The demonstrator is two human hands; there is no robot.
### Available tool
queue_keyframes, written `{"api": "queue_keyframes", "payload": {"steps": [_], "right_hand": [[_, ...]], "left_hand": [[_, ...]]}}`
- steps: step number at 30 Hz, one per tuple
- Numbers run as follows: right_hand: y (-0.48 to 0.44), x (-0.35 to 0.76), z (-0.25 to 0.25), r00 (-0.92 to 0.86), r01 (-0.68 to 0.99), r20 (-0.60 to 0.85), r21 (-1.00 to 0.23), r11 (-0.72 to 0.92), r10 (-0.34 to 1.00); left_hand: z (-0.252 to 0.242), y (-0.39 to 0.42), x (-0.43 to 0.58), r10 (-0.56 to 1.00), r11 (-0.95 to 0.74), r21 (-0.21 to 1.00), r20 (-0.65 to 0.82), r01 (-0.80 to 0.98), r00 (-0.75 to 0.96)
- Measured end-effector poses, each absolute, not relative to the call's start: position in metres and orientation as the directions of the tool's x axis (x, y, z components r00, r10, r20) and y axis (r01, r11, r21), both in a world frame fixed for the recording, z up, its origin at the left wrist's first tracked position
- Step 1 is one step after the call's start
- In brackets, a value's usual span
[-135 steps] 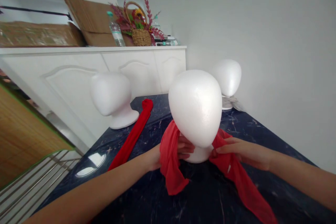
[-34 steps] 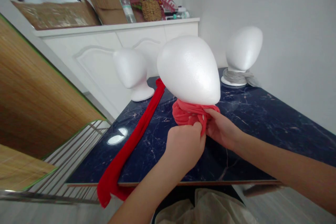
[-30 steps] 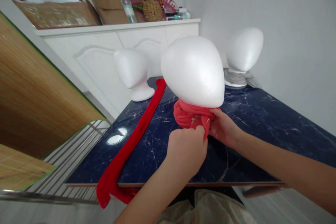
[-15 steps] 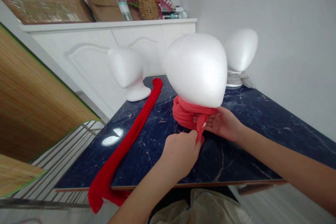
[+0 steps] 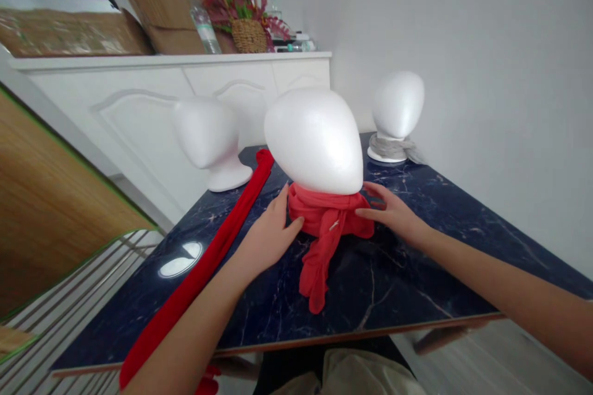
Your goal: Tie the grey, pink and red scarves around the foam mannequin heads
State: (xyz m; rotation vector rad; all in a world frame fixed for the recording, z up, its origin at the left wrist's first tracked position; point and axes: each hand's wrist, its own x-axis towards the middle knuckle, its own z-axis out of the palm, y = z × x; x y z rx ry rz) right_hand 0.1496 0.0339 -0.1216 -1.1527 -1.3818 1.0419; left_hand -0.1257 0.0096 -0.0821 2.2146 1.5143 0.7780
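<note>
Our left hand (image 5: 272, 233), right hand (image 5: 393, 213), spread, touch coral-red cloth scarf (image 5: 325, 222) under white egg-shaped head (image 5: 315, 139), near blue surface's (image 5: 389, 287) front edge.

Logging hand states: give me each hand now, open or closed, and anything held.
Left hand: open, holding nothing, at one side of the coral scarf.
Right hand: open, holding nothing, at its other side.

Neck of middle foam head (image 5: 315, 139) was hidden under coral scarf (image 5: 312, 213). White mark (image 5: 334, 224) on scarf was too small to read. Red scarf (image 5: 222, 234) was partly covered by left forearm (image 5: 189, 333). Taped box (image 5: 69, 34) and wooden panel (image 5: 55, 197) were cut off by left edge. Items (image 5: 302, 36) beside flower basket (image 5: 249, 36) were too small to name.
</note>
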Motion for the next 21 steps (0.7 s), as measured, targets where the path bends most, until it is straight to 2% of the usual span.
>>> {"api": "queue_keyframes", "payload": {"steps": [2,5,7,12,17,21], "right_hand": [[0.053,0.139,-0.124,-0.120,0.074,0.221,-0.970,0.230,0.968],[0.070,0.122,-0.125,-0.309,-0.101,0.242,-0.970,0.221,0.920],[0.071,0.117,-0.122,-0.324,-0.178,0.279,-0.956,0.232,0.904],[0.053,0.152,-0.101,-0.137,-0.162,0.362,-0.927,0.339,0.922],[0.047,0.234,-0.077,0.030,-0.028,0.428,-0.903,0.429,0.903],[0.062,0.286,-0.079,0.174,0.123,0.487,-0.873,0.472,0.856]], "left_hand": [[-0.092,0.031,-0.118,0.934,-0.348,0.677,0.190,0.649,0.302],[-0.100,0.050,-0.107,0.928,-0.322,0.817,0.174,0.477,0.329],[-0.098,0.055,-0.099,0.917,-0.329,0.865,0.198,0.379,0.346],[-0.079,0.064,-0.055,0.848,-0.360,0.907,0.219,0.220,0.483],[-0.069,0.103,0.035,0.710,-0.499,0.864,0.365,0.065,0.602],[-0.070,0.144,0.105,0.748,-0.472,0.875,0.332,0.109,0.575]]}}
